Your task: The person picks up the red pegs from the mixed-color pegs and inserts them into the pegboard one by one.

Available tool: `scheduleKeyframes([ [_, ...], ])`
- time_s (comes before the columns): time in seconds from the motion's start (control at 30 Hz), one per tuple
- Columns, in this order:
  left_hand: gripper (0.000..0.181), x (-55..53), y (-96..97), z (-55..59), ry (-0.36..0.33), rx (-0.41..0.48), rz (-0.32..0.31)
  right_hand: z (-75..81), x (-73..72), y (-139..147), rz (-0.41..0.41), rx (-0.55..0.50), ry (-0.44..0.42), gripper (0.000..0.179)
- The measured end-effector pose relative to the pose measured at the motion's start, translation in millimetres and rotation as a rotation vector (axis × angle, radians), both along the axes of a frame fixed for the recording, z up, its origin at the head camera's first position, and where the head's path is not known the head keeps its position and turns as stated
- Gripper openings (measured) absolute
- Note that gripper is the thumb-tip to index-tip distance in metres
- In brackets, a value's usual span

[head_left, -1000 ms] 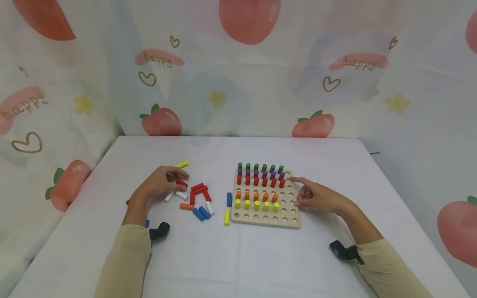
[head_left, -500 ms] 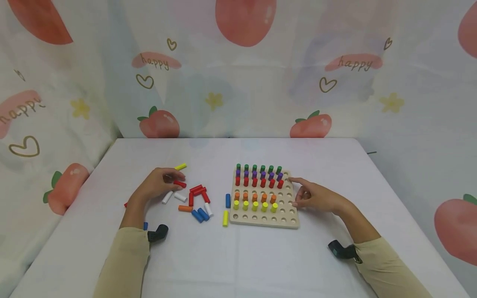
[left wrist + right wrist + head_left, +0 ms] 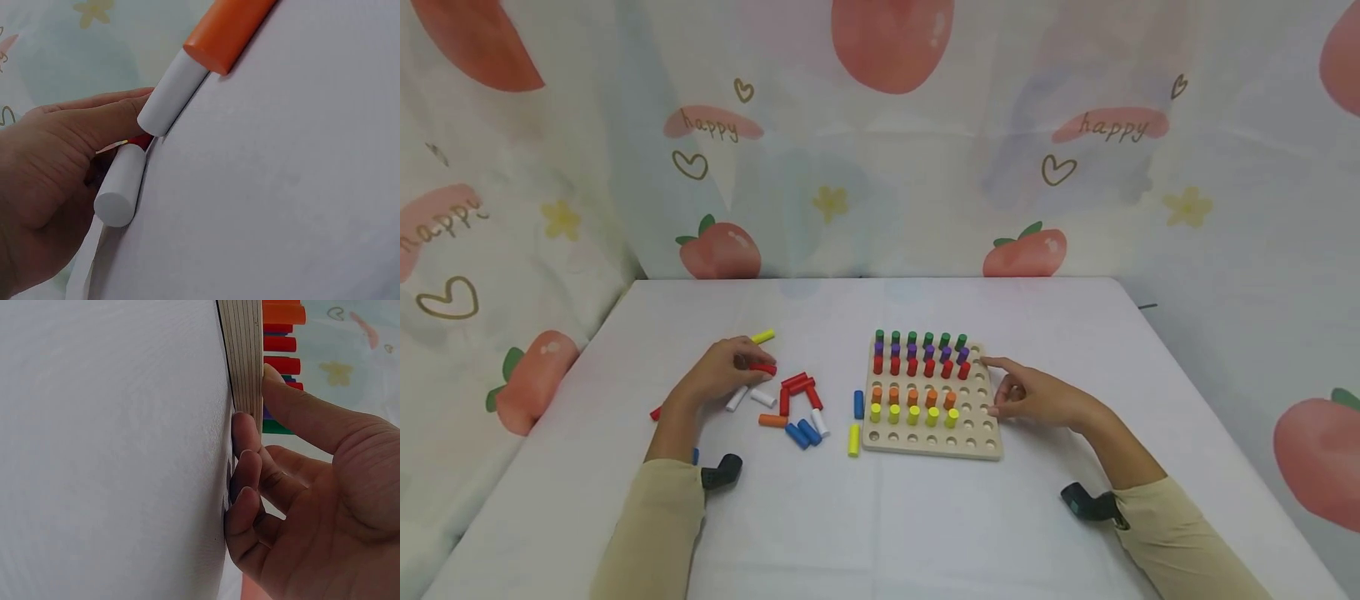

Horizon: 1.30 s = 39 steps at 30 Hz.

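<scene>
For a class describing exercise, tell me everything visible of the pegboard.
The pegboard is pale and squarish, wood by its look, with layered stripes along its side and rows of round holes. From far to near stand six green pegs, six purple pegs and six red pegs, an empty row, then five orange pegs and five yellow pegs; the nearest row is empty. It lies flat on the white table, the right hand touching its right edge.

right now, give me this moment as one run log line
left hand: fingers around red peg | right hand: touches right edge of pegboard | pegboard: partly filled | loose pegs: left of pegboard
</scene>
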<state>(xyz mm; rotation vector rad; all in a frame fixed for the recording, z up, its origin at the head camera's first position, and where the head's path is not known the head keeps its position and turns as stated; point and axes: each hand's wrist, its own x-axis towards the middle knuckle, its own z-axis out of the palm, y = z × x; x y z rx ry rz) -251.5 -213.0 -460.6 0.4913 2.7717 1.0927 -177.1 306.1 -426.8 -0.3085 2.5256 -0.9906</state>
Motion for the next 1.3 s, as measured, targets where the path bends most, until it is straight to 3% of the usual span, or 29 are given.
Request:
scheduleKeyframes([
  [0.2, 0.021, 2.5, 4.9, 0.1, 0.009, -0.005, 0.011, -0.8, -0.9, 0.9, -0.004, -0.008, -0.008, 0.083],
  [0.43, 0.026, 1.9, 4.1, 2.4, -0.024, 0.028, 0.106, -1.6, -0.6, 0.7, 0.006, -0.013, -0.009, 0.083],
  [0.57, 0.027, -0.1, 3.3, 4.0, -0.011, 0.038, 0.118, -0.8, -0.7, 0.3, 0.009, -0.01, -0.003, 0.083],
  [0.97, 0.023, 0.9, 2.2, 8.2, 0.074, 0.113, 0.076, -1.4, -0.2, 0.1, 0.006, -0.008, -0.007, 0.083],
  [1.3, 0.024, 4.3, 15.0, 22.1, 0.155, 0.154, 0.013, -1.9, 0.0, 0.1, 0.007, -0.012, -0.005, 0.084],
])
